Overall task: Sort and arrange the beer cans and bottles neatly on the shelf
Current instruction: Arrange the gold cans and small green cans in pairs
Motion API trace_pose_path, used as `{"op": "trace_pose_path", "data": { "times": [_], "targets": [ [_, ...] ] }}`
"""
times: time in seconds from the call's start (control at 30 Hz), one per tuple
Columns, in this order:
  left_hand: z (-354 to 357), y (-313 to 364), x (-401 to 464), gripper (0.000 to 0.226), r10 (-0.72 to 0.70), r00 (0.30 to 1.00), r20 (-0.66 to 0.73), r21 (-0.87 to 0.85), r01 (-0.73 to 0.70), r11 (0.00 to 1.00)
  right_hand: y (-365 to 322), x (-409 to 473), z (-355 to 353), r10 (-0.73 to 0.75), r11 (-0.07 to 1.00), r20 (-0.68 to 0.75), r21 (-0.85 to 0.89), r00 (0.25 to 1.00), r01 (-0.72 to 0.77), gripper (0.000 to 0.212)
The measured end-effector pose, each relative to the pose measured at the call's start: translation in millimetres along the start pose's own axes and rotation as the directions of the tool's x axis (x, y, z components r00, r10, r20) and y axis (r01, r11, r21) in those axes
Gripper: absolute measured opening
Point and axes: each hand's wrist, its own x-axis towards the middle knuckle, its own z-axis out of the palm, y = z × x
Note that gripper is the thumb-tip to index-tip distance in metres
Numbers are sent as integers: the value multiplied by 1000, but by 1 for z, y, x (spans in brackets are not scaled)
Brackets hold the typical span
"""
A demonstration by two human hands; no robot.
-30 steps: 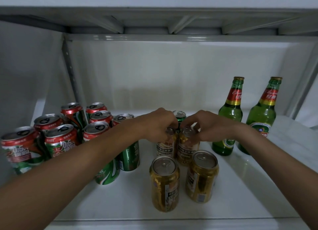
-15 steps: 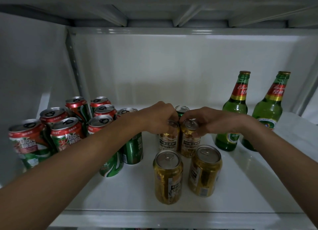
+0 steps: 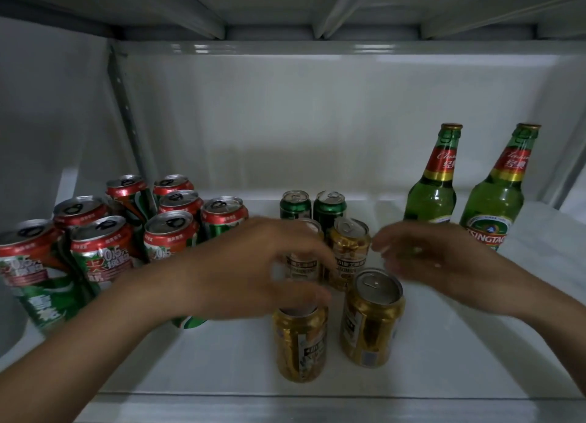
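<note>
While hands point(image 3: 317, 264) hover, gold cans point(image 3: 348, 251) prob. between.

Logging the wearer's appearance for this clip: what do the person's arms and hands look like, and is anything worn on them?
Two bare forearms reach in from the lower corners. No sleeves, gloves, watch, rings or bracelets show on the left hand or right hand. Both hands are motion-blurred, so small details such as nails cannot be made out.
</note>
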Motion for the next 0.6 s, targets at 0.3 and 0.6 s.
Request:
{"op": "trace_pose_path", "data": {
  "times": [0.3, 0.6],
  "targets": [
    [31, -16, -24, 59, -46, 999, -21, -108, 44, 993, -1, -24, 22, 131, 991, 185, -65, 974, -121, 76],
    [29, -16, -10, 52, -83, 989, -125, -110, 70, 992, -3, -10, 14, 72, 997, 223, -1, 972, -73, 58]
  ]
}}
